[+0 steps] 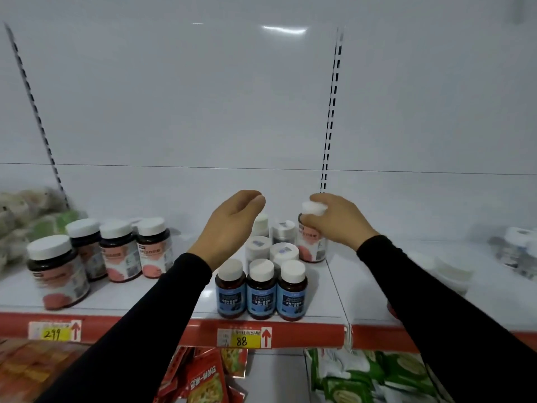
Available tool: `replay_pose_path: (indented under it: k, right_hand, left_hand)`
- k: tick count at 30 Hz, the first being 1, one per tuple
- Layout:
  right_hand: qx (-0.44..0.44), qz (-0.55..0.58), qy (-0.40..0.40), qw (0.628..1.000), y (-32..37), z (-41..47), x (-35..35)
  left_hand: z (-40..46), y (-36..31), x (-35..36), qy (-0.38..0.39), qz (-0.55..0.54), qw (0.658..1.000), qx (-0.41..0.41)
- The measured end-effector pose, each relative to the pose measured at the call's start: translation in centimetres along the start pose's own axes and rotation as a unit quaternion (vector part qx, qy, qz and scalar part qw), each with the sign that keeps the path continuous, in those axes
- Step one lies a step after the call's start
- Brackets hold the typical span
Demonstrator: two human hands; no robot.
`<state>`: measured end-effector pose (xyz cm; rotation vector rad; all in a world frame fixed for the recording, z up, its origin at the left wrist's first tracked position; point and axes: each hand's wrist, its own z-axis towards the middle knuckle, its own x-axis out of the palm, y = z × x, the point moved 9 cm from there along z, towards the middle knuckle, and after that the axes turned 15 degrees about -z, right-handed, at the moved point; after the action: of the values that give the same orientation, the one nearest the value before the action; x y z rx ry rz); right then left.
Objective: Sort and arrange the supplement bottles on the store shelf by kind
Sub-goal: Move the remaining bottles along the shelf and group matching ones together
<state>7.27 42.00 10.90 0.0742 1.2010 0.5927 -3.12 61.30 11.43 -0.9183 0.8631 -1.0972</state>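
On shelf (334,289) | pink-label bottle (312,242) upright, cap up | right hand (334,219) fingers curled round it | left hand (232,225) loosely curled, empty

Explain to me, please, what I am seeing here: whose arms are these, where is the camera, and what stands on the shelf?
There is no machine here. A person wears one camera on the head, so you look forward and down along their own arms in black sleeves. The right hand holds a pink-label bottle near its white cap. The left hand hovers with nothing in it. On the white shelf, three blue-label bottles stand in a front row with more bottles behind, and similar pink-label bottles stand to the left. The yellow price tag reads 88.
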Motion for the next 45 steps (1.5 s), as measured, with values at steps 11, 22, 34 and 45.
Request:
replay_pose_path:
  k: [11,22,34,45]
  right_hand:
    - [-0.068,0.383,0.051,0.920,6.1,-0.3,-7.4]
    - [-0.101,0.423,0.085,0.897,9.5,-2.2,-5.2]
    - [-0.201,0.355,0.099,0.908,19.2,-4.1,-0.4]
    - [-0.197,0.311,0.081,0.926,28.5,-6.8,10.0]
  left_hand:
    - [-0.6,-2.7,3.1,0.107,-0.064,0.992,-0.005]
    - [-2.1,-2.9,1.2,0.081,-0.105,0.991,0.009]
    - [-7.3,-2.1,-10.3,-0.062,-0.075,0.995,-0.006]
    - [-12.1,1.7,-29.9,-0.268,-0.092,0.958,0.050]
